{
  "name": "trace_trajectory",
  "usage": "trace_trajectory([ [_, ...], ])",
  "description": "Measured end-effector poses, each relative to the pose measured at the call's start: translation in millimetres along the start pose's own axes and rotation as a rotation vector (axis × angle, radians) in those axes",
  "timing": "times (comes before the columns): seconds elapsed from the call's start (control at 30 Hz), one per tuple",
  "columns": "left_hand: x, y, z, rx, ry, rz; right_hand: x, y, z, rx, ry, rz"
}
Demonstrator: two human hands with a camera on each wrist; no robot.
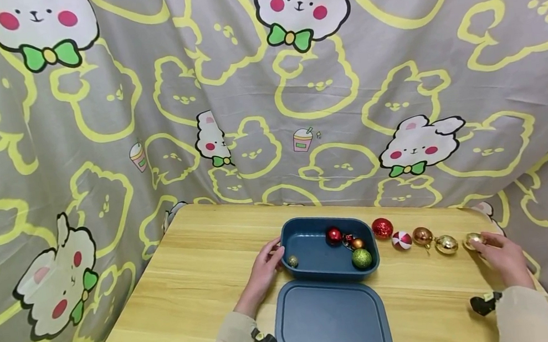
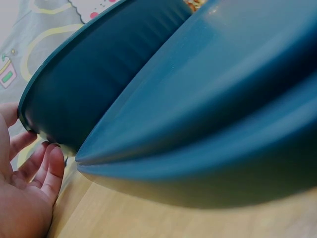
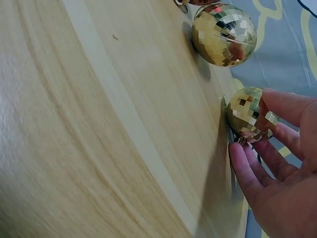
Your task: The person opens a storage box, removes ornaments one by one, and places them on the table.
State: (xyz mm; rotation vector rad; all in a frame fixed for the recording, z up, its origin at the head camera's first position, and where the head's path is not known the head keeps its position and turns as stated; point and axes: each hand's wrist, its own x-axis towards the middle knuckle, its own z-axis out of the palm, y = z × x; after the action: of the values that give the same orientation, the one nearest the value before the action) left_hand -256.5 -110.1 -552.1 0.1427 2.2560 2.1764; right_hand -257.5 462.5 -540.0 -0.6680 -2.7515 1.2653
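A dark blue plastic box (image 1: 310,275) stands on the wooden table, and my left hand (image 1: 265,266) holds its left end by the rim. In the left wrist view, the fingers (image 2: 52,171) of that hand lie against the box's end wall. Inside are a red bauble (image 1: 334,235), an orange one (image 1: 357,243), a glittery green one (image 1: 362,258) and a small gold one (image 1: 292,261). At the far right, my right hand (image 1: 502,254) grips a mirrored gold bauble (image 3: 250,115) between thumb and fingers, low over the table.
Right of the box runs a row of baubles: red (image 1: 382,228), red-and-white (image 1: 401,240), copper (image 1: 422,236) and gold (image 1: 446,245). The blue lid (image 1: 332,321) lies flat in front of the box. A patterned curtain (image 1: 246,101) hangs behind the table (image 1: 203,256).
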Motion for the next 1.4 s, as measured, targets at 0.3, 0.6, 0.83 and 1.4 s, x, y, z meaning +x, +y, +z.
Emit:
trace_trajectory([
  [0.3,-2.7,-2.5,3.9,0.021,0.016,0.015,-3.1,5,-2,0.023,-0.019,0.008],
  [0.6,-3.4,1.8,2.4,-0.016,0.004,-0.014,-8.1,6,-6,0.059,-0.018,-0.014],
  [0.83,-3.3,2.0,0.8,-0.008,-0.010,-0.017,-15.4,-4,-17,0.026,0.058,0.021],
  [1.4,15.6,-30.3,-2.7,0.032,0.008,-0.005,-43.6,-95,18,0.147,0.062,-0.270],
])
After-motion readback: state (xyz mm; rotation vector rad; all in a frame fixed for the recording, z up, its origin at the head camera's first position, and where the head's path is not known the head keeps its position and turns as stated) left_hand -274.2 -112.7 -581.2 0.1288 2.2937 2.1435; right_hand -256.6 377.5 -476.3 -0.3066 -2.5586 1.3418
